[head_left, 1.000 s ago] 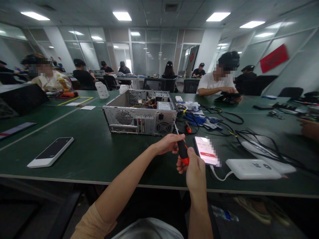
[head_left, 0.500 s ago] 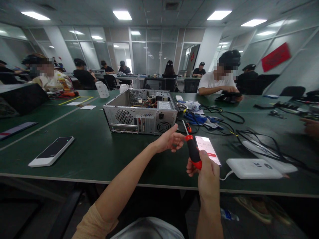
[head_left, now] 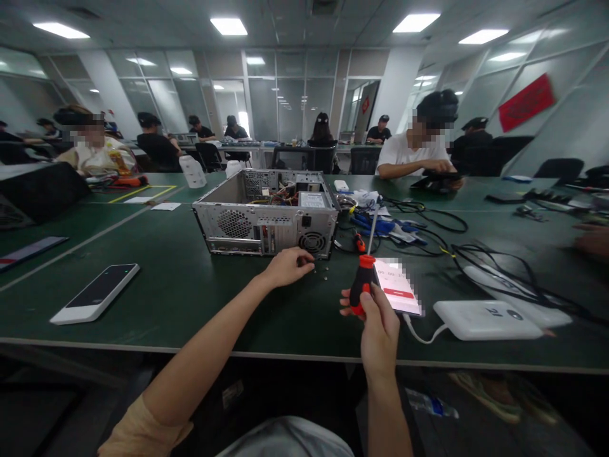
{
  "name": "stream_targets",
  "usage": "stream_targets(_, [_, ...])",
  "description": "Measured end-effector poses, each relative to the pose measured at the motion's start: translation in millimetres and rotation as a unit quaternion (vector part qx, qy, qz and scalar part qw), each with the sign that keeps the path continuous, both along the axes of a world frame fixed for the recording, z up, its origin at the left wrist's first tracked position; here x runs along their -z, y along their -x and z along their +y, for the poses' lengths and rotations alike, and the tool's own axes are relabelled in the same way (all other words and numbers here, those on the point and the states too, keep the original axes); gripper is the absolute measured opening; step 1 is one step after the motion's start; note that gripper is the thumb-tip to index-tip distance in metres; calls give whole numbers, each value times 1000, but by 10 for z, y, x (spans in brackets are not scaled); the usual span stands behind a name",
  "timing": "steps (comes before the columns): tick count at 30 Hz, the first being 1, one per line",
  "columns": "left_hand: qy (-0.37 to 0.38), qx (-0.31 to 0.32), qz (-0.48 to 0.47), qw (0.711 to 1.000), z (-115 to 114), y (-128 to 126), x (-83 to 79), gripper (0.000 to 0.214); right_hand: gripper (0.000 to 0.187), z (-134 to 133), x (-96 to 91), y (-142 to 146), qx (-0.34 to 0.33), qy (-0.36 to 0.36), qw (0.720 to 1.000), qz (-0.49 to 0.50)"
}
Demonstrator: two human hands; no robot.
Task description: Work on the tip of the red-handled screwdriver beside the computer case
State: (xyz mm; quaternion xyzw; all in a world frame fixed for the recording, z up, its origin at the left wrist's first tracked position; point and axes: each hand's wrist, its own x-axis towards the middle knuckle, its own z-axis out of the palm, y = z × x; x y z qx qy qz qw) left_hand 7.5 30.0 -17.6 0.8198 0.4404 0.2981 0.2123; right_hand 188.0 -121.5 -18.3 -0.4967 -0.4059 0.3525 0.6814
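Note:
My right hand [head_left: 373,311] is closed around the red and black handle of a screwdriver [head_left: 365,279], whose shaft points up and away. My left hand [head_left: 288,266] is low over the table, just in front of the computer case [head_left: 233,225], with its fingers curled and fingertips drawn together. Whatever they may pinch is too small to make out. Small screws [head_left: 326,277] lie on the table beside those fingertips. The case lies on its side with its top uncovered, showing cables and a drive inside; its rear panel with a fan grille faces me.
A lit phone [head_left: 397,289] lies right of the screwdriver, cabled to a white power bank [head_left: 488,320]. Blue gloves [head_left: 390,228] and black cables [head_left: 428,219] sprawl to the case's right. A white device [head_left: 95,295] is at left. People sit across the table.
My left hand has moved left and down onto the table by the case, its fingers now curled together. The right hand has shifted slightly left, and the screwdriver shaft now leans right.

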Motion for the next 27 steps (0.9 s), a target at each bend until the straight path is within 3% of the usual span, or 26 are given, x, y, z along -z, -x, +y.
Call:
stream_targets(4, [-25, 12, 70, 997, -49, -62, 42, 38, 23, 71, 82, 11, -8, 30, 1000, 5])
stream_targets(11, [-12, 23, 90, 996, -67, -64, 39, 19, 19, 99, 141, -44, -30, 24, 999, 19])
stream_targets(13, [-16, 19, 61, 998, -61, -67, 58, 17, 19, 92, 135, -43, -32, 19, 999, 17])
stream_targets(16, [36, -1, -85, 996, -52, -88, 57, 16, 20, 68, 107, -25, -26, 16, 999, 11])
stream_targets(18, [131, -16, -223, 966, -48, -97, 23, 22, 23, 48, 87, -8, -25, 21, 999, -6])
stream_targets(21, [252, -3, -397, 882, -52, -79, -67, 27, 28, 19, 66, 18, -43, 37, 996, -71])
stream_targets(24, [295, 28, -488, 821, -77, -32, -162, 26, 31, -4, 53, 42, -59, 53, 983, -166])
stream_targets(27, [328, 49, -531, 780, -110, 7, -223, 22, 32, -18, 40, 61, -49, 68, 966, -245])
